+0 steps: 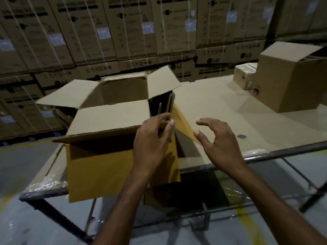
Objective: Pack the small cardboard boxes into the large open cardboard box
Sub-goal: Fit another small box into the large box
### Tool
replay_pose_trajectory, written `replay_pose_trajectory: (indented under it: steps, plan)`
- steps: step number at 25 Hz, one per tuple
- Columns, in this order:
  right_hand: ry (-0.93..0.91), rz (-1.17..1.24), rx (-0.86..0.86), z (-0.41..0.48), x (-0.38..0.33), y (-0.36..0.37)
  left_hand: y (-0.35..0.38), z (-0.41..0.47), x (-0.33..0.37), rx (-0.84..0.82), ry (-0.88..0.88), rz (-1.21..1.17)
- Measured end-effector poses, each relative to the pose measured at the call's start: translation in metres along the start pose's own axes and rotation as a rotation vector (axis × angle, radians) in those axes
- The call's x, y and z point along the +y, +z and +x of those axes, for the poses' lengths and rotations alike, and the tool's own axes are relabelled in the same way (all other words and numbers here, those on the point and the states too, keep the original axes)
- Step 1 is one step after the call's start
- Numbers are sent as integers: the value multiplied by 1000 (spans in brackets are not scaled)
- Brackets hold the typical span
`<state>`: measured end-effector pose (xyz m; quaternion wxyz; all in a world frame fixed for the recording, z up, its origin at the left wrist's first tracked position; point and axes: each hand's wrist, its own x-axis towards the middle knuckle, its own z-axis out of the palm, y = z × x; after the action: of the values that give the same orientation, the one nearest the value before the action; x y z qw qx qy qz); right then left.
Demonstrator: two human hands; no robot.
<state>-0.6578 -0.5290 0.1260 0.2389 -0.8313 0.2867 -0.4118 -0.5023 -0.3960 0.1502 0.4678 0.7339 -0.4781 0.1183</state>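
**Hands at the near right corner of the open box**

The large open cardboard box stands on the left part of the surface, close to its near edge, with all four flaps folded outward. The left hand grips the right end of the near flap: the fingers are curled over its top and the thumb is pressed against the corner. The right hand hovers just beside it and holds nothing, its fingers spread and loosely bent. Its thumb tip is at the edge of the right flap, which hangs down and outward, but whether the two touch cannot be told. The two hands are near each other yet apart, one on each side of that corner.

Inside the box, against its right wall, a few upright cardboard pieces show — whether they are flat-packed boxes or dividers is unclear.

One small cardboard box sits at the far right of the surface, well apart from the large box. It stands just beside a taller closed carton.

The surface is covered in cardboard sheet and rests on a dark metal frame. Behind it rises a wall of strapped washing-machine cartons.
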Motion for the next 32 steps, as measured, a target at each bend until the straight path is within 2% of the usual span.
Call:
replay_pose_trajectory:
  steps: [7, 12, 16, 20, 24, 28, 32]
  plan:
    - [160, 40, -14, -52, 110, -117, 140, -59, 103, -101, -100, -203]
    - [214, 24, -13, -59, 174, -184, 221, -66, 164, -145, -121, -202]
    - [232, 5, 65, -41, 222, -217, 279, -50, 198, -211, -63, -197]
    - [239, -75, 113, -5, 284, -233, 352, -10, 209, -237, 42, -124]
    - [162, -244, 162, 56, 341, -248, 428, 53, 219, -209, 127, -58]
    - [120, -383, 205, 126, 386, -268, 483, 119, 234, -234, 160, -179]
    - [134, -410, 258, 184, 431, -293, 529, 172, 246, -280, 97, -302]
